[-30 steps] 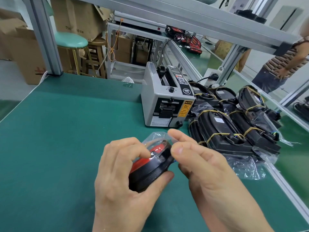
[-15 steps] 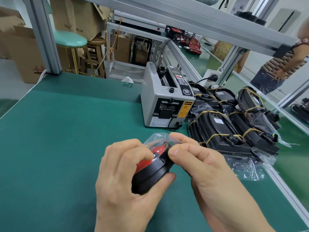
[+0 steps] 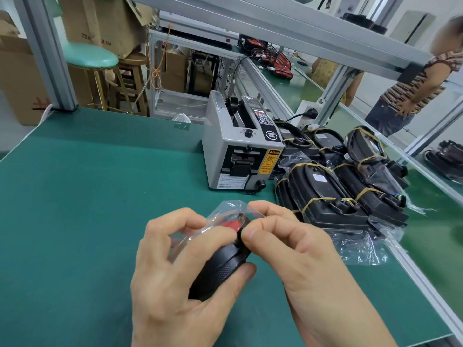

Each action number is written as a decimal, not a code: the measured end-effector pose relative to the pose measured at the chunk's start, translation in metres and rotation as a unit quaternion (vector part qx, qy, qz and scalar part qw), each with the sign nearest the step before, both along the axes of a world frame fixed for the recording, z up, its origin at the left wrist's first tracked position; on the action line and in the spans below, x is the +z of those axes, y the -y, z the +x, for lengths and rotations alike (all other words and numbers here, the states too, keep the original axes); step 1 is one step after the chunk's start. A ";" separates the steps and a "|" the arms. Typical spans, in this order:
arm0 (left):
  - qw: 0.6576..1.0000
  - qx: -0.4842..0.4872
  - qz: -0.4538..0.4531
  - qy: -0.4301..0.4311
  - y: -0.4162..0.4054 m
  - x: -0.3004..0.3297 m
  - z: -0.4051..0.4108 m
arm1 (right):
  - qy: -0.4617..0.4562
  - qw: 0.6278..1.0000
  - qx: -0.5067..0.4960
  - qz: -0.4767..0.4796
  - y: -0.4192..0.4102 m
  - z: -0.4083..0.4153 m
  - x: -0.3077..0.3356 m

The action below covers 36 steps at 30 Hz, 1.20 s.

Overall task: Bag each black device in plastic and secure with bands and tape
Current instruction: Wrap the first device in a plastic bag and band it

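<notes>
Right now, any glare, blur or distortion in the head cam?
Head view: wide-angle bending bows the frame beam; glare on the clear bag partly hides the red part; the bystander's face is blurred out; hands and tape dispenser are sharp under even light.

Single head-worn view, looking forward and down across green bench [image 3: 75,196]; close over hands, wide-angle, shelving frame [image 3: 275,23] overhead.
</notes>
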<state>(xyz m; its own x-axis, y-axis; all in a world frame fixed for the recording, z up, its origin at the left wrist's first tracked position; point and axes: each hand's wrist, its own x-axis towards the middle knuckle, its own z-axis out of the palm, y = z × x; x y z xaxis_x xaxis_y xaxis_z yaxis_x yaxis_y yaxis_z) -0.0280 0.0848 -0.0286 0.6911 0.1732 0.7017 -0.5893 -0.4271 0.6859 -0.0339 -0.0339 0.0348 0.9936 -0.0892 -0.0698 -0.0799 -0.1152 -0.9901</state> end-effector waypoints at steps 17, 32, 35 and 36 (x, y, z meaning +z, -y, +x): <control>0.999 0.013 0.014 0.038 0.000 -0.005 0.002 | 0.045 0.998 -0.053 -0.009 0.007 0.004 -0.010; 0.997 0.023 0.019 -0.067 -0.001 0.001 -0.008 | -0.040 0.970 0.060 -0.233 0.022 -0.013 -0.005; 0.994 0.039 0.020 -0.100 0.008 -0.005 -0.018 | -0.110 0.973 0.163 -0.117 0.009 -0.013 -0.014; 0.986 0.017 -0.001 -0.163 0.006 -0.008 -0.021 | -0.107 0.978 0.172 -0.057 0.009 -0.010 -0.020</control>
<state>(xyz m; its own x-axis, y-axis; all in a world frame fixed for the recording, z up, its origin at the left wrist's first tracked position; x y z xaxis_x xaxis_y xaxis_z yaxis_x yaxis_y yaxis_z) -0.0491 0.0784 -0.0365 0.8738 0.2007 0.4430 -0.3228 -0.4418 0.8370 -0.0435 -0.0432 0.0147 0.9298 0.2286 -0.2886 -0.2212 -0.2798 -0.9342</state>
